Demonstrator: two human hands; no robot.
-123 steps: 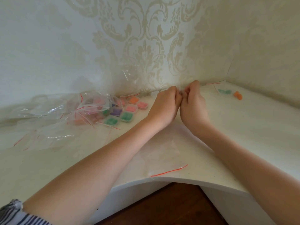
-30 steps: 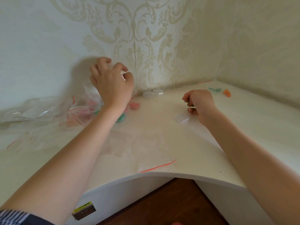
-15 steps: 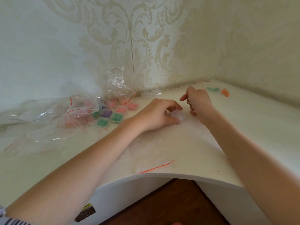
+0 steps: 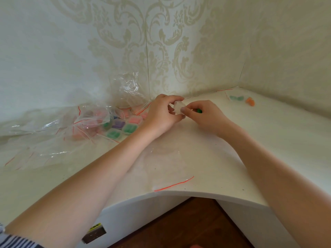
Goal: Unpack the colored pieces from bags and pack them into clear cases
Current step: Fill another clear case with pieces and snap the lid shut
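My left hand (image 4: 162, 114) holds a small clear case (image 4: 179, 107) just above the white counter, fingers curled round it. My right hand (image 4: 204, 114) pinches the same case from the right and also keeps a small green piece (image 4: 199, 110) tucked in its fingers. Left of my hands lie several filled cases (image 4: 123, 126) with pink, purple and green pieces. An empty clear bag with a red zip strip (image 4: 172, 169) lies flat near the counter's front edge.
A heap of crumpled clear bags (image 4: 59, 126) covers the left of the counter (image 4: 268, 149), some still holding pink pieces. Loose teal pieces (image 4: 236, 98) and an orange piece (image 4: 250, 101) lie at the far right corner. Patterned walls close the back.
My left hand came back from the bags on the left, took the clear case off the counter and lifted it. My right hand moved in and now pinches the case too.
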